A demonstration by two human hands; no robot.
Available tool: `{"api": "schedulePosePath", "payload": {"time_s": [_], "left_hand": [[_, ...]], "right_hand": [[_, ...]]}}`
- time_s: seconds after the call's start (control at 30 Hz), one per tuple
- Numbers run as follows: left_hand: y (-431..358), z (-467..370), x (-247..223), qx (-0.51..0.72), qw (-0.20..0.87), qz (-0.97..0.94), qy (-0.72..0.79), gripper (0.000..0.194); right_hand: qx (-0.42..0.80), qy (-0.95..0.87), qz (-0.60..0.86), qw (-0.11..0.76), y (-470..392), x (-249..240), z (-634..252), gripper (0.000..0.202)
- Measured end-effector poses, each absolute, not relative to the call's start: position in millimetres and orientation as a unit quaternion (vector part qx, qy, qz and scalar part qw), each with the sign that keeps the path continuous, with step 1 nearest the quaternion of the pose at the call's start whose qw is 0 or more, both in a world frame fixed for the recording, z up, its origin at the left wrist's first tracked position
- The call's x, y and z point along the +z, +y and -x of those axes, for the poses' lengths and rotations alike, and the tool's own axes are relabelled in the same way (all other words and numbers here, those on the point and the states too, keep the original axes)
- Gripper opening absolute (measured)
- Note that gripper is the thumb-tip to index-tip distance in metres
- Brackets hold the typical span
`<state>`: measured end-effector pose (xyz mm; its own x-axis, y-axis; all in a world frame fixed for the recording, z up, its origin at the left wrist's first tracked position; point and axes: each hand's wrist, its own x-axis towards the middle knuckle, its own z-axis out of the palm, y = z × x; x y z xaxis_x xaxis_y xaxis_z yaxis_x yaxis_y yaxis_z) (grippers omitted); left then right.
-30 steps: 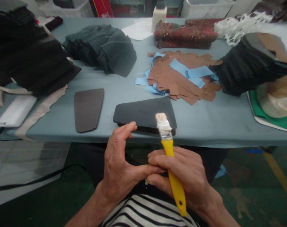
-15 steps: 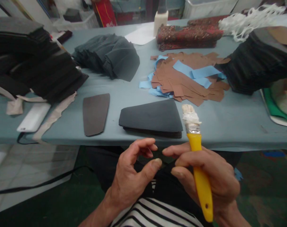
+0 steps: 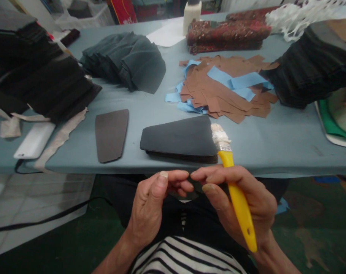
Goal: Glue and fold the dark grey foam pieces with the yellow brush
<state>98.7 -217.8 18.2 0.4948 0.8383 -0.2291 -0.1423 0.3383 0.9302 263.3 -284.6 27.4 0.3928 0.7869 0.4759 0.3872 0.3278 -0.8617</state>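
My right hand point(image 3: 257, 196) holds a paintbrush point(image 3: 241, 211) with a yellow handle, its pale bristles pointing up and away from me. White wrapping covers the bristles' base above the metal band. My left hand point(image 3: 150, 209) is in front of my lap, empty, its thumb raised apart from the bent fingers. The fingertips of both hands come close together below the table edge. Just beyond them lies a small stack of dark tapered pieces point(image 3: 178, 137), near the brush tip. To its left a single grey-brown tapered piece point(image 3: 110, 135) lies flat.
Brown and blue strips point(image 3: 227, 89) are heaped mid-table. Dark stacks stand at the left point(image 3: 42, 68) and right point(image 3: 312, 62), with a dark fanned pile point(image 3: 124, 61) behind. A white phone point(image 3: 34, 140) with a cable is at left; a round container point(image 3: 342, 114) is at right.
My right hand and the paintbrush have shifted left, bringing the bristles beside the stack. My left thumb has lifted away from the fingers. The view has tilted slightly.
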Motion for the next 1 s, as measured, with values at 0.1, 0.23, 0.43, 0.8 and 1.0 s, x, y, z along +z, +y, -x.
{"api": "schedulePosePath", "payload": {"time_s": [0.1, 0.23, 0.43, 0.8, 1.0], "left_hand": [[-218, -101, 23, 0.346, 0.787, -0.384, 0.338, 0.03], [-217, -102, 34, 0.311, 0.861, -0.249, 0.315, 0.04], [-217, -100, 45, 0.311, 0.884, -0.173, 0.302, 0.051], [-213, -89, 53, 0.265, 0.948, -0.058, 0.167, 0.042], [-218, -89, 51, 0.301, 0.936, -0.051, 0.175, 0.041]], "right_hand": [[0.18, -0.469, 0.546, 0.671, -287, 29, -260, 0.007], [0.184, -0.398, 0.519, 0.734, -287, 28, -254, 0.004], [0.24, -0.353, 0.498, 0.755, -288, 31, -245, 0.012], [0.052, -0.559, 0.577, 0.593, -288, 19, -256, 0.017], [0.035, -0.58, 0.602, 0.548, -280, 25, -247, 0.023]]}}
